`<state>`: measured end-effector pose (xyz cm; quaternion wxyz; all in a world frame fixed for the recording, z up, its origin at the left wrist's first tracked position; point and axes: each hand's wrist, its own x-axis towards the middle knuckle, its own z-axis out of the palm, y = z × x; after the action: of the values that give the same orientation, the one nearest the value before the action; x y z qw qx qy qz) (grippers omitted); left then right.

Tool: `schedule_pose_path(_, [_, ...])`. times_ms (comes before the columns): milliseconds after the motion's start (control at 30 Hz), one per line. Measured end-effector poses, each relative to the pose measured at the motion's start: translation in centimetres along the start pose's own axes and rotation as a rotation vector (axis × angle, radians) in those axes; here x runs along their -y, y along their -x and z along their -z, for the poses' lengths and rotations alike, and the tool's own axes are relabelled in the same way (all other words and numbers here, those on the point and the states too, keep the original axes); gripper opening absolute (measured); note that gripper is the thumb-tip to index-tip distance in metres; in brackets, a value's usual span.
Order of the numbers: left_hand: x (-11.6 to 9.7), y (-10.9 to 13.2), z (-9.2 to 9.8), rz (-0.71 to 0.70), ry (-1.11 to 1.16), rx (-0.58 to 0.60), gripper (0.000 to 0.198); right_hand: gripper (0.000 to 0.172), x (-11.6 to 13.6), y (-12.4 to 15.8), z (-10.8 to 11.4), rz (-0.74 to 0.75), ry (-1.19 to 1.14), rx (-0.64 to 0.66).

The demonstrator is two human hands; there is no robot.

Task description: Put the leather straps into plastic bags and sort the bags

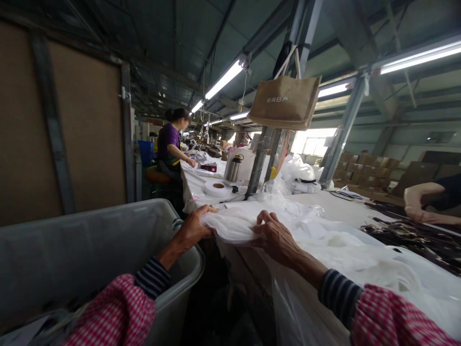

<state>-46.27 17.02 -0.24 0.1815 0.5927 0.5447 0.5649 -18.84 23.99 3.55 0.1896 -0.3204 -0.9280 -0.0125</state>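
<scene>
A stack of thin white sheets (230, 225), soft like fabric or foam, lies at the table's near edge, its left end sticking out past it. My left hand (196, 225) grips that left end, thumb on top and fingers beneath. My right hand (274, 235) pinches the right part of the stack with bent fingers; the fingertips are partly hidden. More white sheeting and clear plastic (345, 254) spread over the table to the right of my right hand.
A grey plastic bin (180, 206) stands at my left. On the table are a roll of white tape (218, 188), a steel flask (235, 168) and dark straps (406, 235). A bag (284, 102) hangs from a post. One person (172, 139) sits ahead; another's arm (425, 199) reaches in right.
</scene>
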Motion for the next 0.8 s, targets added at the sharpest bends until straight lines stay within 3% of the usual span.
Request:
schedule_pose_path(100, [-2.9, 2.3, 1.0, -0.122, -0.215, 0.026, 0.088, 0.003, -0.2, -0.1, -0.1, 0.003, 0.006, 0.0])
schedule_pose_path(167, [-5.2, 4.5, 0.1, -0.289, -0.422, 0.016, 0.089, 0.005, -0.1, -0.1, -0.2, -0.001, 0.024, 0.022])
schedule_pose_path(267, [-7.5, 7.4, -3.9, -0.513, -0.644, -0.003, 0.082, 0.013, 0.1, -0.1, -0.2, 0.013, 0.028, 0.026])
schedule_pose_path(367, [-7.4, 8.0, -9.0, -0.547, -0.783, 0.01, 0.099, 0.012, 0.2, 0.1, -0.1, 0.032, -0.003, 0.004])
schedule_pose_path(433, [-6.5, 7.2, -11.3, -0.476, -0.861, 0.0, 0.089, 0.008, 0.3, 0.2, 0.0, 0.041, -0.021, 0.019])
schedule_pose_path(500, [-5.8, 6.2, -12.4, -0.384, -0.911, -0.029, 0.065, 0.007, 0.3, 0.4, 0.1, 0.056, -0.027, 0.03])
schedule_pose_path(600, [-5.8, 5.2, -12.2, -0.337, -0.962, -0.066, 0.037, 0.009, 0.2, 0.6, 0.1, 0.076, -0.036, 0.01])
schedule_pose_path(800, [-6.3, 5.4, -11.3, -0.425, -1.075, -0.094, 0.02, 0.014, 0.1, 0.7, 0.2, 0.077, -0.074, -0.002])
